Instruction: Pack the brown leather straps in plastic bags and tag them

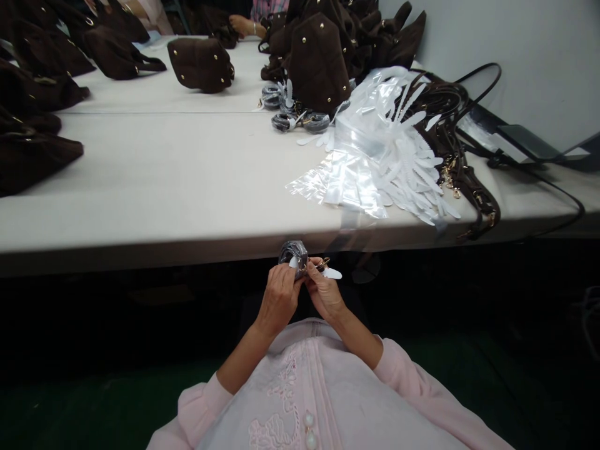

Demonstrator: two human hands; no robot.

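Both my hands are held together just below the front edge of the white table (pixel 140 206). My left hand (pixel 280 297) is closed around a coiled dark strap wrapped in clear plastic (pixel 293 254). My right hand (pixel 324 292) pinches the same bundle from the right, where a small gold clasp and a white plastic tie (pixel 332 272) stick out. The fingers of both hands are curled and touch each other.
A pile of clear plastic bags and white ties (pixel 379 159) lies on the table's right part, beside dark straps with gold clasps (pixel 462 169). Several wrapped strap coils (pixel 300 119) and brown suede bags (pixel 319 59) sit farther back. Another person's hand (pixel 241 25) rests at the far edge.
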